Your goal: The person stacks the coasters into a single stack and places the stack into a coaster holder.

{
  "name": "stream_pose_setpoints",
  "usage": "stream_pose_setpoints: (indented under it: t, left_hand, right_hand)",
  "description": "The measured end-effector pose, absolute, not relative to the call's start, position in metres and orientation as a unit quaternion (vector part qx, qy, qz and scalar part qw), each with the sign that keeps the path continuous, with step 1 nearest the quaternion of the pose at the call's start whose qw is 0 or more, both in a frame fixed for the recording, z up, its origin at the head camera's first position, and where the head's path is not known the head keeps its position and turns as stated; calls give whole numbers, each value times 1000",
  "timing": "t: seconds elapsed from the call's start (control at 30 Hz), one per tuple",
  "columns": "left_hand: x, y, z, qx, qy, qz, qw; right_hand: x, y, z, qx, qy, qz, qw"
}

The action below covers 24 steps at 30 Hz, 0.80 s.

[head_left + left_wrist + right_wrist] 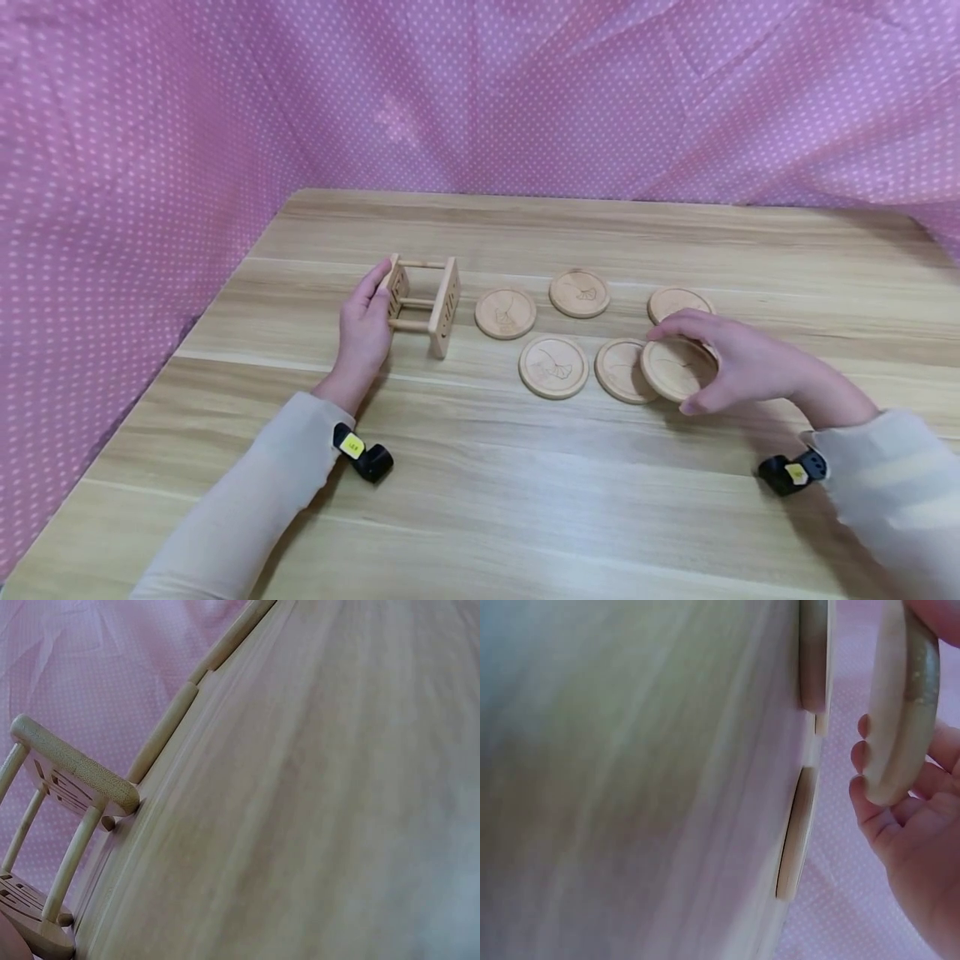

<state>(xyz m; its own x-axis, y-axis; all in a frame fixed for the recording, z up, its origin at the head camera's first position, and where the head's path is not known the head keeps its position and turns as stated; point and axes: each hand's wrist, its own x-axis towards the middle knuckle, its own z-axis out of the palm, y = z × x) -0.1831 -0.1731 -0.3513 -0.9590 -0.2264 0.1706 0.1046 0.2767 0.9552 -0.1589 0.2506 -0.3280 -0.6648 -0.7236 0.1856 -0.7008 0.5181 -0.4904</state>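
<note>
At the left of the table, my left hand holds the left side panel of a wooden coaster rack. Round rods join its two slotted panels, and between them no coaster is seated. My right hand grips a round wooden coaster by its rim, thumb on the near side and fingers on the far side. In the right wrist view this coaster is tilted and raised off the tabletop. Below it, partly covered in the head view, lies another coaster with an engraved leaf.
Several more coasters lie flat between the hands: a near one, one beside the rack, one farther back, and one behind the right hand. A pink dotted cloth hangs behind the wooden table.
</note>
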Motion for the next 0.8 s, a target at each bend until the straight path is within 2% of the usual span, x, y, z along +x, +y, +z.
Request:
stream_pose_setpoints:
  t: [0.37,0.8]
  left_hand:
    - [-182,-173,-349,37,-784,-605,137]
    - [-182,-173,-348,40,-786,-604,129]
  right_hand:
    - [-163,233,-328,-408,882,-236,24]
    - [-166,219,-327,-368,895,-242,75]
